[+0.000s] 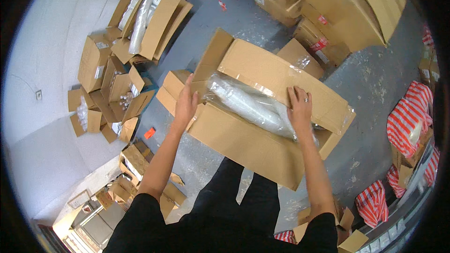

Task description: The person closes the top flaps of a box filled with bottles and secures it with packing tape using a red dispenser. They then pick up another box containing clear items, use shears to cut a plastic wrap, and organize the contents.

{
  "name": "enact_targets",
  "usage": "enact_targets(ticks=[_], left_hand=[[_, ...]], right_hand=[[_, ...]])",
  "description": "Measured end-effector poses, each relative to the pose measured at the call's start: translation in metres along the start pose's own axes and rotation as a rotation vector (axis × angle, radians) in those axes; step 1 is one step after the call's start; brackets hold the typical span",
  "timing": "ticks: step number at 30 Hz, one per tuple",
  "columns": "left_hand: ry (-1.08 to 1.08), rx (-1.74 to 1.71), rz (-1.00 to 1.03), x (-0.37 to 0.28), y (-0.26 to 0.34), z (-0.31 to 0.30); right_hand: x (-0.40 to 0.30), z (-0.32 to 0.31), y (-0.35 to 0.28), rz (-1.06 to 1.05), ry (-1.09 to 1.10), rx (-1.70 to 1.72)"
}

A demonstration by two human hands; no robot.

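Note:
An opened cardboard box (242, 144) lies in front of me, its long flaps folded outward. Inside it is a roll of clear plastic wrap (249, 102), shiny and set lengthwise, with loose clear film around it. My left hand (187, 100) holds the box's left end beside a raised end flap (213, 54), with the thumb nearest the opening. On the far long flap (253, 59) rest the spread fingertips of my right hand (300, 107), which wears a ring. Its palm is over the box's opening, near the right end of the roll.
Open cartons (165, 17) with wrapped goods stand along the white wall at left. Stacked cardboard boxes (337, 10) rise beyond the box at upper right. Red-and-white striped bags (409, 119) sit along the right side. An orange packet (149, 133) lies on the grey floor (355, 80).

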State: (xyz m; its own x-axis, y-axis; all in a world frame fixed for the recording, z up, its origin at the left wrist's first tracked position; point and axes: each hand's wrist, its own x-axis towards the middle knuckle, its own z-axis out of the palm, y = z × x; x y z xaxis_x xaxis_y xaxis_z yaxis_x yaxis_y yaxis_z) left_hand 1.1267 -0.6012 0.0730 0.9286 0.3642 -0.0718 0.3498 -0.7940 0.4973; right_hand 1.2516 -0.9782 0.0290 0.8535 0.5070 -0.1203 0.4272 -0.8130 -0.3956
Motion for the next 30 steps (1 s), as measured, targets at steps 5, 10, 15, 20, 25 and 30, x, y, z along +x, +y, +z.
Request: enact_targets(ticks=[5,10,15,20,25,30], left_hand=[[-0.128,-0.054,-0.335,-0.004,0.023,-0.005],[0.001,-0.127,-0.262,-0.005,0.012,-0.005],[0.039,-0.137,-0.26,-0.015,-0.001,0.016],[-0.014,-0.293,-0.212,-0.001,-0.003,0.001],[0.157,-0.813,-0.394,-0.033,-0.024,-0.018],[0.244,-0.643,-0.696,-0.209,-0.086,-0.034]], right_hand=[[0.02,-0.018,0.011,-0.092,0.178,0.214],[0.055,-0.047,-0.001,0.098,0.035,0.426],[0.024,0.011,-0.029,-0.078,-0.228,0.195],[-0.007,0.072,-0.109,-0.208,-0.067,0.233],[0.038,0.116,-0.203,-0.295,-0.169,0.213],[0.051,0.122,-0.212,-0.247,-0.294,0.111]])
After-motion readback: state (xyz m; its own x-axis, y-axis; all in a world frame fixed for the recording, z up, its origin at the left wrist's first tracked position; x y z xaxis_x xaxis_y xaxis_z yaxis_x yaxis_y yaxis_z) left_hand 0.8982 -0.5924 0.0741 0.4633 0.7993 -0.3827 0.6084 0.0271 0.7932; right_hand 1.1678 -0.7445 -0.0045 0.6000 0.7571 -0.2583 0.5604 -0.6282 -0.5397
